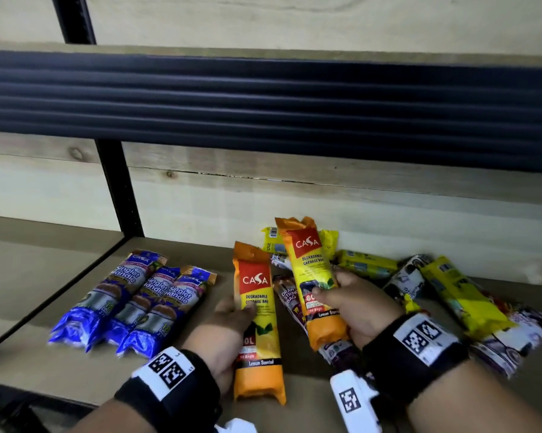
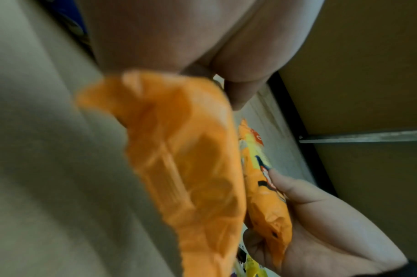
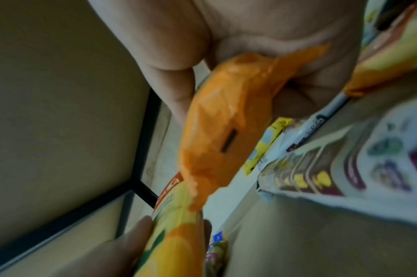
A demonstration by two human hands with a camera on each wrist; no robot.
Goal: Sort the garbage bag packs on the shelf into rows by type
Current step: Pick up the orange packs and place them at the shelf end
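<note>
— What have you got in each hand?

— My left hand (image 1: 229,320) grips one orange pack (image 1: 257,323), thumb curled over its front. My right hand (image 1: 351,304) is wrapped round a second orange pack (image 1: 313,276), tilted up over the pile (image 1: 444,295).

— And the rest?

— Three blue packs (image 1: 132,301) lie side by side at the shelf's (image 1: 45,282) left. The mixed pile sits to the right, against the back wall.

The left hand (image 1: 229,326) reaches toward 12 o'clock, thumb curled over what it grips. The right hand (image 1: 354,303), at its 3 o'clock, is also clenched, fingers (image 1: 326,293) wrapped; both wrists wear black bands.
</note>
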